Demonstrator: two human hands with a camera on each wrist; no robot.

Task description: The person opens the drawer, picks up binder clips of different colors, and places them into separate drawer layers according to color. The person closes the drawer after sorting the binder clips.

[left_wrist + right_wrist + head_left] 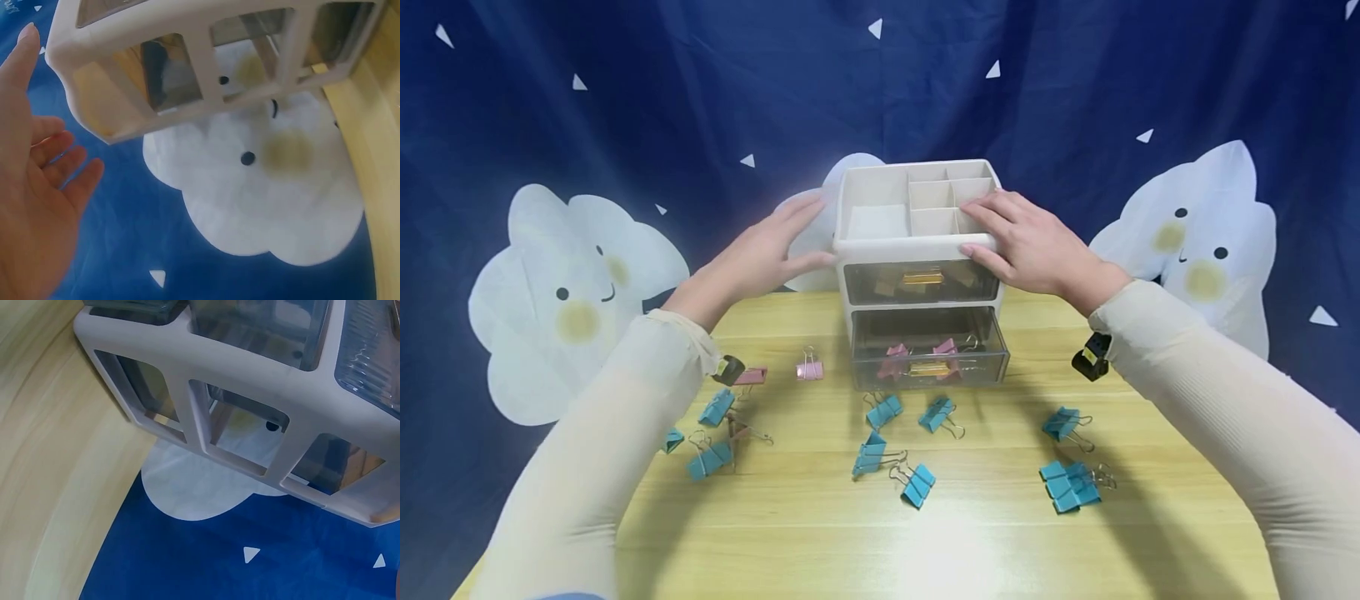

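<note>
Cream sleeves (1210, 417) closest, at both sides. Right hand (1037, 243): relaxed, fingers nearly straight, resting on right front top corner of white drawer unit (910, 250). Left hand (767, 252): empty, fingers extended, loose, just beside unit's left edge. Unit between hands. Lower drawer (985, 365) pulled out below them, pink binder clips (944, 347) inside. Teal binder clips (883, 412) scattered across wooden table (790, 542), nearer camera than hands.

Organizer (917, 249): smooth plastic; drawer (882, 374): glossy see-through plastic. Binder clips (870, 455): metal. Tabletop (790, 542): glossy wood-grain. Backdrop (925, 100): cloth.
</note>
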